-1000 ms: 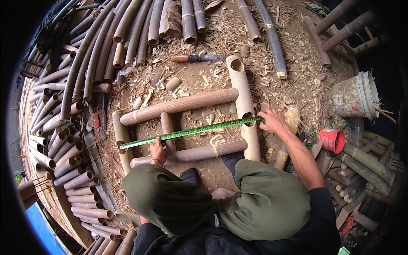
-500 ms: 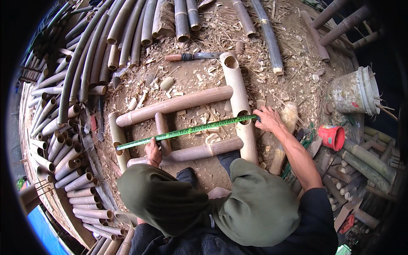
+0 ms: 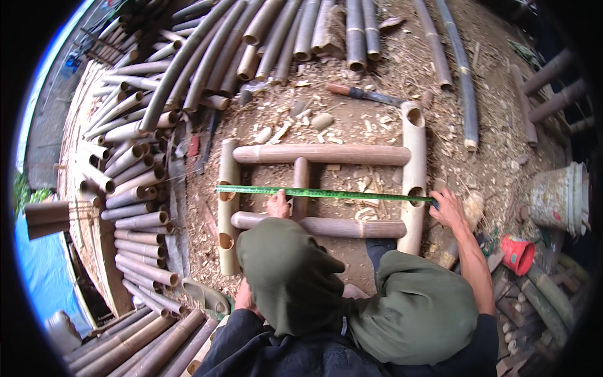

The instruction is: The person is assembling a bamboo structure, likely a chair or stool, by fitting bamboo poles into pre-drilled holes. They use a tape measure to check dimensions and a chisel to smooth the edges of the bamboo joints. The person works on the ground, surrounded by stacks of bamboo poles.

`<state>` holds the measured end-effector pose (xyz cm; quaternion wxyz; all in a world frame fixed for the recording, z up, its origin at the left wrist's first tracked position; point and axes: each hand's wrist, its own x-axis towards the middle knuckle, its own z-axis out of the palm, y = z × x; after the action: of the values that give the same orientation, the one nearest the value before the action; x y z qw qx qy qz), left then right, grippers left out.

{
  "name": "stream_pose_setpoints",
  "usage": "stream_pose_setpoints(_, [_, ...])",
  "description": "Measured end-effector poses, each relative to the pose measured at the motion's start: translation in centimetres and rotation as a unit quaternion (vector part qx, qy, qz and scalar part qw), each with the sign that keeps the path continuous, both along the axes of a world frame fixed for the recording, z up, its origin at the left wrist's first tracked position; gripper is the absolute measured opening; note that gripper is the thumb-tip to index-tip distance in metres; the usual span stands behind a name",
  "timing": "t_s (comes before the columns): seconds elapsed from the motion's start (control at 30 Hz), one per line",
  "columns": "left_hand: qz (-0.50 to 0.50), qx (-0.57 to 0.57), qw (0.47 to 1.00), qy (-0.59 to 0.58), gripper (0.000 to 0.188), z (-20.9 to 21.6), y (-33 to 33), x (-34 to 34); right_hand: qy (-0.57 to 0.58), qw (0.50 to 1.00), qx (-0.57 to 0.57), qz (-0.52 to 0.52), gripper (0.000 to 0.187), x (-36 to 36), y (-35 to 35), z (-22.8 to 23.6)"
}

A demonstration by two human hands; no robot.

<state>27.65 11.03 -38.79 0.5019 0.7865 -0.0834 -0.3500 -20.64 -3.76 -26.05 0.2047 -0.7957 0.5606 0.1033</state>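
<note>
Tape measure (image 3: 352, 195) stretched across bamboo frame (image 3: 352, 154).
My right grip (image 3: 447, 207) holds its case end; my left grip (image 3: 278, 205) touches it, can't tell if closed.

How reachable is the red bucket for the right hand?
Probably yes: the red bucket sits nearby, with nothing plainly blocking the way, though the right hand holds the green tape measure.

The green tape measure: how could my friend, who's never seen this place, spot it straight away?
Find the big bamboo frame in the middle of the picture. Between its two long rails, the tape measure stretches across, with the left hand partway along and the right hand at one end. Its flat, bright green strip sets it apart from the frame's round, tan and brown bamboo.
</note>
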Motion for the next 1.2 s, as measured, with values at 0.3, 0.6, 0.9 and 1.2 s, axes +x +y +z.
stream_pose_setpoints(0.3, [-0.195, -0.117, 0.876, 0.425, 0.031, 5.8, -0.5, -2.9, -0.134, 0.991, 0.02, 0.021, 0.096, 4.9, 6.6, 7.3])
stream_pose_setpoints(0.6, [-0.552, 0.037, 0.793, 0.254, 0.067, 13.7, -2.0, -8.5, -0.168, 0.971, 0.055, -0.161, 0.097, 7.5, 8.2, 8.1])
stream_pose_setpoints(0.9, [-0.368, 0.065, 0.875, -0.308, 0.063, 5.5, -1.7, -1.2, -0.022, 0.919, 0.053, -0.391, 0.088, -3.7, 5.5, -2.1])
stream_pose_setpoints(1.2, [-0.245, 0.109, 0.962, 0.047, 0.064, 4.7, -5.1, -1.7, -0.24, 0.872, 0.008, -0.426, 0.081, 5.9, 7.2, -6.9])
